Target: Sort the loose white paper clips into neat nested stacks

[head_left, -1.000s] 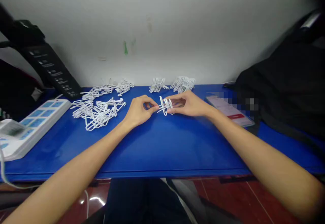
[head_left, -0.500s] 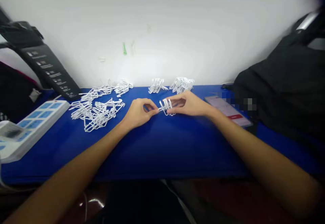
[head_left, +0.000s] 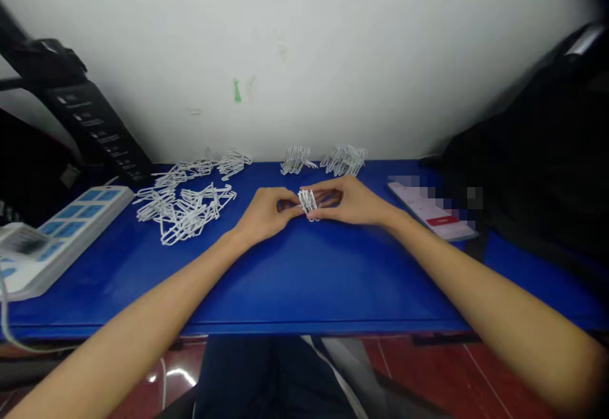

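Observation:
Between my two hands is a small bundle of white wire hooks (head_left: 308,201), lined up side by side just above the blue table (head_left: 304,279). My right hand (head_left: 354,202) is closed around the bundle, thumb at the front and fingers behind. From the left, my left hand (head_left: 269,213) pinches at the bundle's near end, its thumb and fingertips touching the hooks. To the left lies a tangled pile of loose white hooks (head_left: 190,213). Behind my hands, two sorted bunches stand by the wall, a smaller bunch (head_left: 295,160) and a wider bunch (head_left: 345,160).
A white power strip with blue sockets (head_left: 71,229) lies at the left, near a black printed box (head_left: 107,127). On the right are a flat pink-and-white packet (head_left: 432,213) and a large black bag (head_left: 523,153). The white wall (head_left: 304,58) borders the table's back.
My left hand has moved slightly right, bringing the hook it pinched against the bundle in my right hand. The hooks now sit closer together. The view has shifted a little.

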